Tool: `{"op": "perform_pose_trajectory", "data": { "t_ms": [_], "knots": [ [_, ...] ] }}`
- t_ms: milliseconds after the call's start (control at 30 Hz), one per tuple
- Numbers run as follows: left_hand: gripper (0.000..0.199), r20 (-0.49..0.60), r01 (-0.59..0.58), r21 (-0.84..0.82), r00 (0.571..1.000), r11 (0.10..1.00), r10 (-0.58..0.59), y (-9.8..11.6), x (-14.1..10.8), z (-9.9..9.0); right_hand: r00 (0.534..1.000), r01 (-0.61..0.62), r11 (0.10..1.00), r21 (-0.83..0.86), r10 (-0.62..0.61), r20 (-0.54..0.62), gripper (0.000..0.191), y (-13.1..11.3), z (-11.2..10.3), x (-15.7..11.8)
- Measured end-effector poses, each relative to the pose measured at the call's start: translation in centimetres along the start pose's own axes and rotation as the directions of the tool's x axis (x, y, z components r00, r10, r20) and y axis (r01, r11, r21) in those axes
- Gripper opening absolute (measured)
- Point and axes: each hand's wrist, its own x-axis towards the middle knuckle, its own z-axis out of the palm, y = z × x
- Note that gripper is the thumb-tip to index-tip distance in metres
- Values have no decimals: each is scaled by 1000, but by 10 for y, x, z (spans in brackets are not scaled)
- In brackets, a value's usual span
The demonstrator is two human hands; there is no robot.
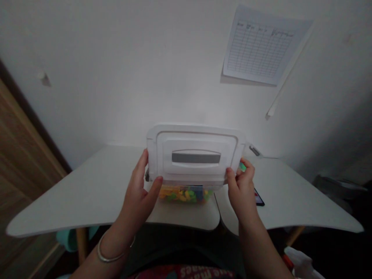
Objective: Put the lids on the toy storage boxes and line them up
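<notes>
Both my hands hold up a white plastic box lid [193,135] with a grey handle strip [196,157], its flat face tilted toward me. My left hand [138,193] grips its left edge, and my right hand [242,190] pinches its right edge. Just below the lid is a clear plastic box [184,195] full of small yellow, green and blue pieces. The lid hides the box's top and far side. A small green piece [242,167] shows behind my right fingers.
The box stands on a white table [72,190] with rounded edges, against a white wall. A black phone [258,197] lies to the right. A ruled paper chart [258,44] is on the wall. A wooden panel [23,155] is at the left.
</notes>
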Motion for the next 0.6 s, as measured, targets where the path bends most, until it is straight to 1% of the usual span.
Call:
{"op": "perform_pose_trajectory", "data": {
  "t_ms": [33, 100, 167, 233, 333, 467, 533, 600],
  "knots": [
    [68, 20, -5, 39, 1000, 999, 5, -2, 2, -1, 999, 2, 999, -45, 0, 35, 52, 0, 0, 1],
    [67, 77, -12, 93, 997, 996, 5, -7, 6, -1, 995, 52, 992, -116, -42, 93, 52, -1, 1, 3],
    [67, 137, -13, 130, 991, 991, -5, -10, 9, -1, 985, 119, 983, -143, -98, 144, 52, -2, 2, 5],
    [68, 171, -11, 156, 985, 988, -16, -11, 11, 0, 975, 141, 979, -149, -112, 192, 54, -1, 2, 6],
    [69, 165, -22, 185, 986, 983, -9, -14, 11, 3, 965, 107, 978, -181, -59, 257, 54, -2, 2, 8],
    [69, 127, -60, 232, 991, 971, 31, -18, 10, 5, 943, 55, 945, -321, 56, 328, 50, -6, 0, 10],
    [67, 153, -47, 289, 988, 956, 2, -18, 10, 6, 935, 36, 921, -389, 106, 339, 51, -10, -1, 10],
    [64, 198, 0, 392, 977, 920, -84, -16, 9, 7, 927, 14, 894, -447, 157, 341, 51, -15, -3, 9]
  ]
}}
